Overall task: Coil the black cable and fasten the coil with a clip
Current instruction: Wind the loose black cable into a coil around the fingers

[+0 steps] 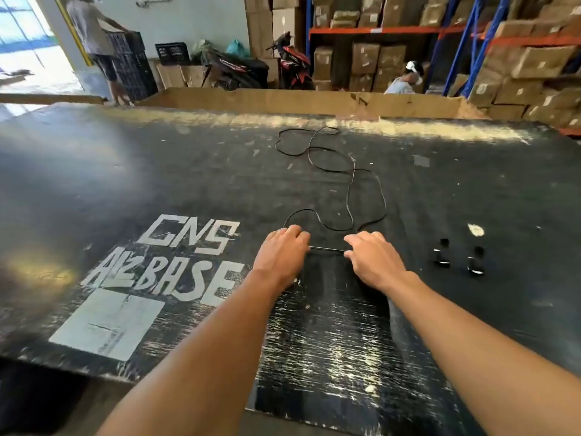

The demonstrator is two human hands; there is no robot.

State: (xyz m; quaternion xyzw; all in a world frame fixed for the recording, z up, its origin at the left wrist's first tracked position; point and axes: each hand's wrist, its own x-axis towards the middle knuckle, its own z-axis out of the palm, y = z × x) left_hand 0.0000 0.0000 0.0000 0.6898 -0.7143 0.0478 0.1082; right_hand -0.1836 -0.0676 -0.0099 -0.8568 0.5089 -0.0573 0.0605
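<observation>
A thin black cable (349, 184) lies in loose, uncoiled loops across the middle of the black table (188, 171), running from the far edge towards me. My left hand (281, 250) and my right hand (374, 258) rest on the table side by side, each pinching the cable. A short straight stretch of it is pulled taut between them. Two black binder clips (442, 258) (475, 262) stand on the table to the right of my right hand, a hand's width away.
White painted letters and a white square (108, 322) mark the table's left part. A cardboard wall (283, 100) runs along the far edge. Beyond stand motorbikes (292, 62), shelves of boxes (377, 42) and two people (94, 42).
</observation>
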